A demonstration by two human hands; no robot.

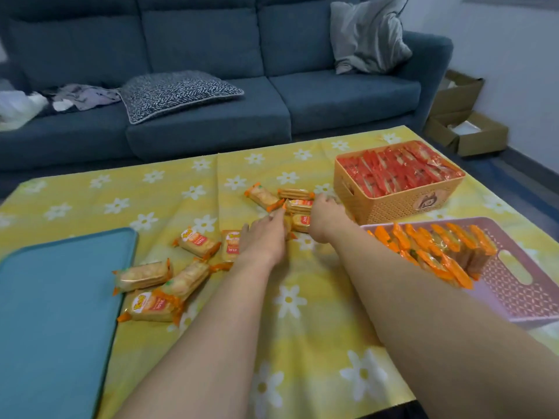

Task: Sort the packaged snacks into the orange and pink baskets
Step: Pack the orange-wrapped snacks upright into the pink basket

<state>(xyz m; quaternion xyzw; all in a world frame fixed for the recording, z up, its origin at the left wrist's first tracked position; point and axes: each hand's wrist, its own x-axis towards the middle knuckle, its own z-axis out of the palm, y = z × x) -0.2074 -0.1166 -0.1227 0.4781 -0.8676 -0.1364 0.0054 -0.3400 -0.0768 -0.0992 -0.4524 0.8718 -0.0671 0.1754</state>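
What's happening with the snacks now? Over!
Left hand, right hand at loose orange packs, grip unclear. Orange basket holds red packs, pink basket orange ones. Nothing blocking.

The desk (90, 192) is lying under a yellow cloth (302, 343) printed with white daisies. A teal tray (57, 313) is resting at the near left. An orange basket (393, 207) is sitting at the far right, with a pink basket (529, 297) standing just in front of it. Loose cracker packets (198, 243) are lying scattered across the middle, some overlapping beside the tray.
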